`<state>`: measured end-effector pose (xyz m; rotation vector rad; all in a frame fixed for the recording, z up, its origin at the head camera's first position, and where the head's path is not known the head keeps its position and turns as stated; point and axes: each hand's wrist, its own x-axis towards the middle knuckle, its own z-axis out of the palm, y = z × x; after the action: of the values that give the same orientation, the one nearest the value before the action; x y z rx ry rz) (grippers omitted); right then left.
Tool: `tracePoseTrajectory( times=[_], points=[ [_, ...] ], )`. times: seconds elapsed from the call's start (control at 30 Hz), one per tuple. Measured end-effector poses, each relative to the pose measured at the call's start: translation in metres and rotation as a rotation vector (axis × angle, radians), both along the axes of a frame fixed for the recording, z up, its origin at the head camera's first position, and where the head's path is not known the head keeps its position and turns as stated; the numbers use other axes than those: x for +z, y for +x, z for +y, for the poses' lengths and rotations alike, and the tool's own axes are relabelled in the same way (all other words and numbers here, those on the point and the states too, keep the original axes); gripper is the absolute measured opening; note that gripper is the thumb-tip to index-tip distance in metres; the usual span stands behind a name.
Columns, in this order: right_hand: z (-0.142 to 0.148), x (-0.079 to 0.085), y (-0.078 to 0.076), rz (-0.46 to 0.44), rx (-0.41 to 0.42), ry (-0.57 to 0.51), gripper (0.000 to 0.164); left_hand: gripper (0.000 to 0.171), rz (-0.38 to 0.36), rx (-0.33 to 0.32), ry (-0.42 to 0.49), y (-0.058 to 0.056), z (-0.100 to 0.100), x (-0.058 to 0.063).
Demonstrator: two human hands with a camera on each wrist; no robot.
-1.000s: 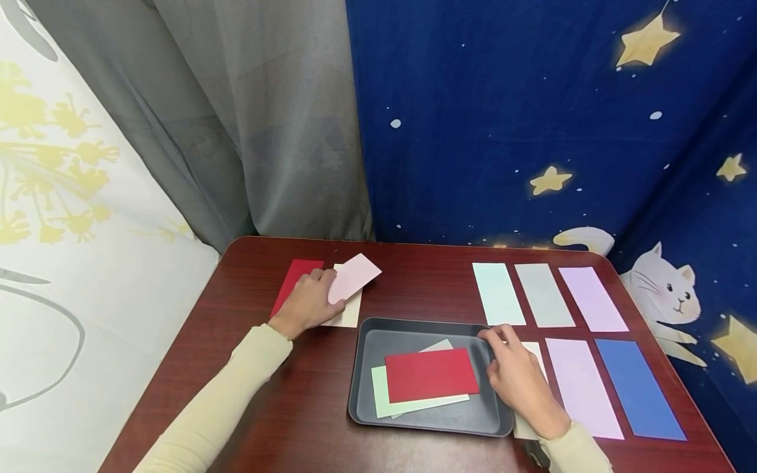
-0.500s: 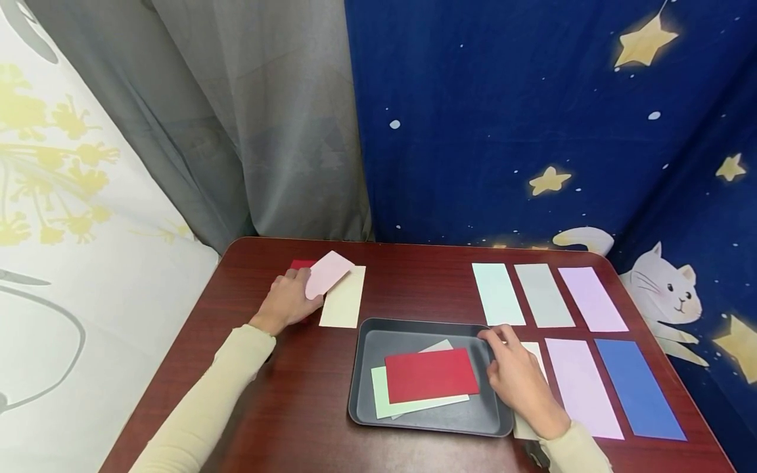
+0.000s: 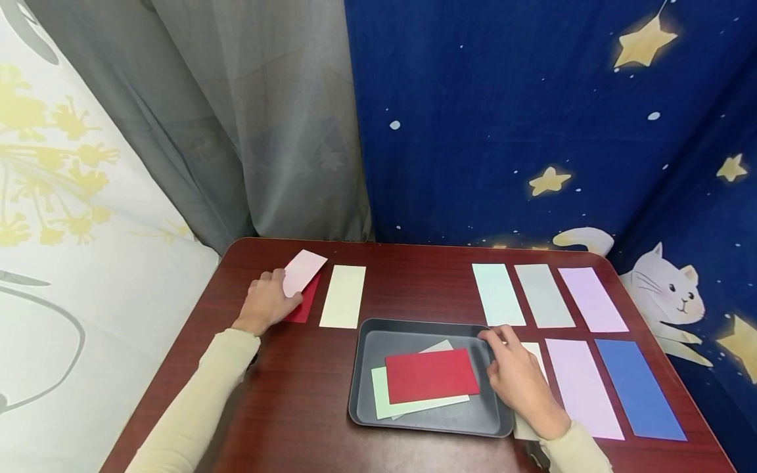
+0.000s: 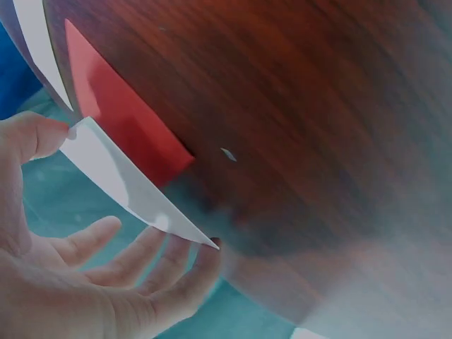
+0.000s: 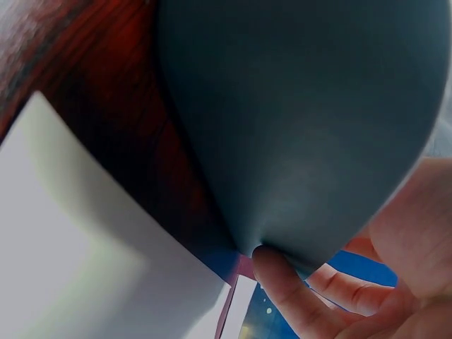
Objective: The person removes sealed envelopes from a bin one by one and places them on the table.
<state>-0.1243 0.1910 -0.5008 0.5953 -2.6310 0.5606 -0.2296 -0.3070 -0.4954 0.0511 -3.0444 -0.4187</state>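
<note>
In the head view my left hand holds a pale pink paper card by its edges, tilted above a red card at the table's far left. Seen from the left wrist, the thumb and fingertips pinch opposite edges of the pink card, and the red card lies on the table beyond it. A cream card lies just right of these. My right hand grips the right rim of a dark grey tray; the right wrist view shows the fingers at the tray's corner.
Inside the tray lie a red card, a light green card and a whitish one partly covered. To the right stand two rows of cards, among them a mint card, a grey card and a blue card.
My left hand has moved left with the pink card, from over the cream card to over the red one. The cream card is now uncovered. The right hand and tray have stayed put.
</note>
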Motion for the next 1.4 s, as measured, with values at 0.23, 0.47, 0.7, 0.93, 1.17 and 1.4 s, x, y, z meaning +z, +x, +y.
tracePoseTrajectory(
  times=[0.23, 0.47, 0.7, 0.93, 1.17, 1.4],
  points=[
    [0.0, -0.001, 0.0, -0.002, -0.001, 0.001, 0.052, 0.074, -0.031, 0.084, 0.008, 0.001, -0.016, -0.003],
    [0.001, -0.001, 0.0, 0.003, 0.003, 0.003, 0.052, 0.076, -0.067, 0.175, 0.012, 0.0, -0.03, -0.004],
    [0.001, -0.001, -0.001, 0.005, 0.006, 0.005, 0.051, 0.078, -0.086, 0.23, 0.0, 0.0, -0.042, -0.006],
    [0.001, -0.001, -0.001, 0.0, 0.002, 0.007, 0.052, 0.08, -0.11, 0.261, -0.02, -0.001, -0.049, -0.007],
    [0.001, -0.002, -0.002, -0.009, 0.0, 0.012, 0.052, 0.082, -0.143, 0.281, -0.031, -0.002, -0.05, -0.005],
    [0.001, -0.002, -0.001, -0.008, 0.0, 0.009, 0.052, 0.082, -0.154, 0.277, -0.035, -0.001, -0.049, -0.005]
  ],
)
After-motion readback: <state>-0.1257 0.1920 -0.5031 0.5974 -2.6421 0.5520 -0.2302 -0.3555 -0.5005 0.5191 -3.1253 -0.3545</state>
